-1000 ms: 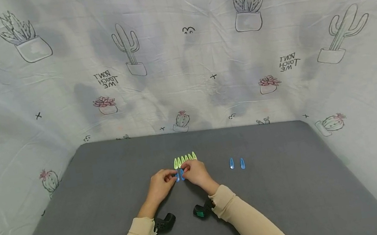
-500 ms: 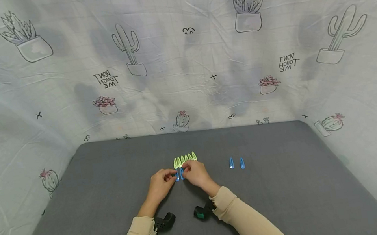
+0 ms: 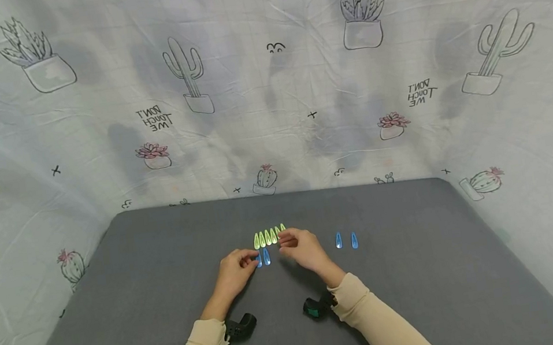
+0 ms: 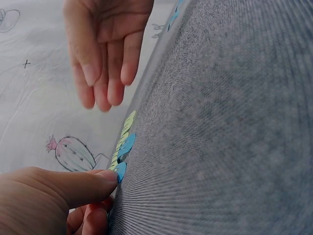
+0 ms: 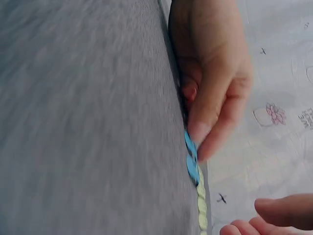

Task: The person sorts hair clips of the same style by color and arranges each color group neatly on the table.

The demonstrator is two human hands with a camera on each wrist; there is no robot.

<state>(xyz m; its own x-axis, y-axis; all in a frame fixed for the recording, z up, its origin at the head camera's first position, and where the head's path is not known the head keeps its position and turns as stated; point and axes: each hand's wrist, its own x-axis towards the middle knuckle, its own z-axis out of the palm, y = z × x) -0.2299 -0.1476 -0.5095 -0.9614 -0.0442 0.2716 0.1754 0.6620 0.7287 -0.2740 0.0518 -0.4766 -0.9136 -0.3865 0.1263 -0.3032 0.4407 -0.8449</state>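
My left hand [image 3: 234, 272] pinches the left blue snap hair clip [image 3: 259, 261] on the grey table between thumb and forefinger. In the left wrist view my thumb [image 4: 100, 183] covers part of that clip. A second blue hair clip [image 3: 266, 256] lies just to its right, untouched. Directly behind them stretches a row of several yellow-green hair clips [image 3: 267, 238]. My right hand [image 3: 308, 250] hovers to the right of the blue pair, holding nothing, and hides part of the row's right end. Its fingers look relaxed in the left wrist view.
Farther right on the grey table [image 3: 418, 293] lie two more blue hair clips, one [image 3: 338, 240] beside the other [image 3: 354, 240], a small gap between them. A patterned white cloth [image 3: 264, 81] hangs behind the table and along both sides.
My right hand has let go of the second blue hair clip and moved right, uncovering it. The left hand has stayed at the left blue clip.
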